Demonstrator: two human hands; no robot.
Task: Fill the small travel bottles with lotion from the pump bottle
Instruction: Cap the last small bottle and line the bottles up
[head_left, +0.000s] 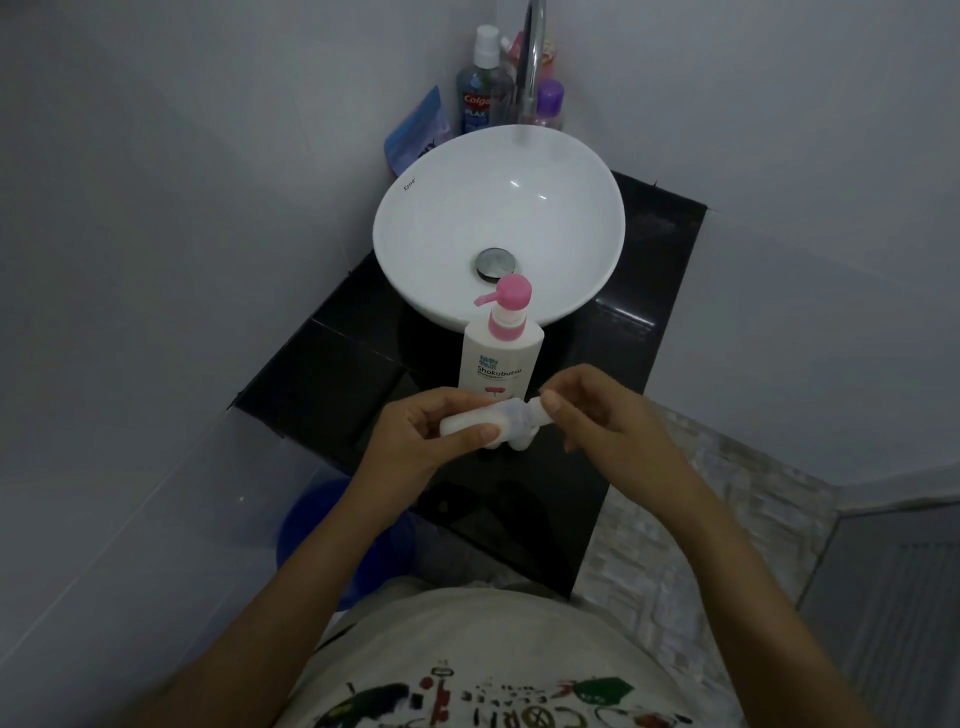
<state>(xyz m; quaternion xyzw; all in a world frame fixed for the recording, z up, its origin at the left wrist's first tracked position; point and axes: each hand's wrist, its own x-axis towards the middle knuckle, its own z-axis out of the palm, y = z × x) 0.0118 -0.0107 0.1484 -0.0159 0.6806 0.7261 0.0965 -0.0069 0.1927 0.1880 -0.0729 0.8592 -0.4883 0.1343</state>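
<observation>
The left hand (415, 431) held a small travel bottle (475, 420) above the front part of the black counter (322, 374), with the fingers closed around its white body. The bottle lay almost level, its long axis running from left to right, and the capped end pointed toward the right hand (597, 410). The right thumb and fingertips (550, 401) were pinched on the cap (532, 413), so this hand was the nearer one to the opening. Probably the cap was being turned, but open or shut could not be told. More small white bottles (519, 441) stood just under the hands, partly hidden. The pump bottle (498, 358) stood upright just behind, against the front edge of the white basin (415, 208), its pink nozzle (485, 300) pointing left.
</observation>
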